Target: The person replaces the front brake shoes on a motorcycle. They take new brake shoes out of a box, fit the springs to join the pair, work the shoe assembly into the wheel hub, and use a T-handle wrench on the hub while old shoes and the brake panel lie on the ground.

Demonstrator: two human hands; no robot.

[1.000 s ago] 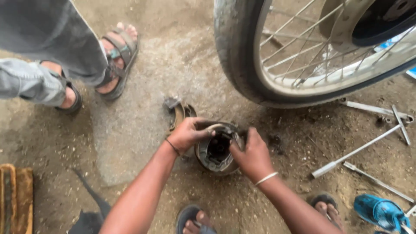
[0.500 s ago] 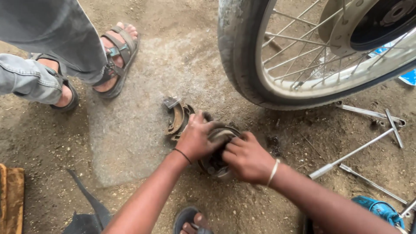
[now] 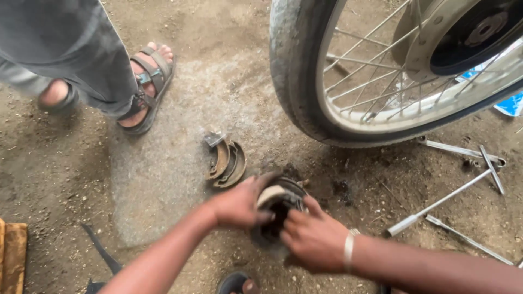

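Two hands are closed on one round, dark brake drum part, the hub [image 3: 277, 215], which lies on the dirt ground [image 3: 163, 174] just below the wheel. The left hand [image 3: 238, 204] is laid over the hub's left rim, its fingers [image 3: 261, 216] curled inward over the edge and pressed against a pale curved brake shoe [image 3: 274, 193] seated inside. The right hand [image 3: 313, 239] is set against the hub's right and lower side, its fingers [image 3: 291, 223] bent into the dark opening; a firm grip is shown, though how far the fingertips reach inside cannot be told. A pale bangle [image 3: 349, 249] is worn at the right wrist.

Just beside the hub, up and to the left, a pair of worn, rusty shoes [image 3: 226, 160] is seen lying curved together on the ground, apart from the hands. A spoked wheel [image 3: 381, 71] with a dusty tyre is stood above the hub, near it but not touching. To the right, several long metal tools [image 3: 436, 204] are scattered on the ground, well apart from the hands. At the upper left, another person's sandalled foot [image 3: 147, 90] is planted, with grey trouser legs above it. A wooden block [image 3: 12, 253] is partly seen at the lower left edge.
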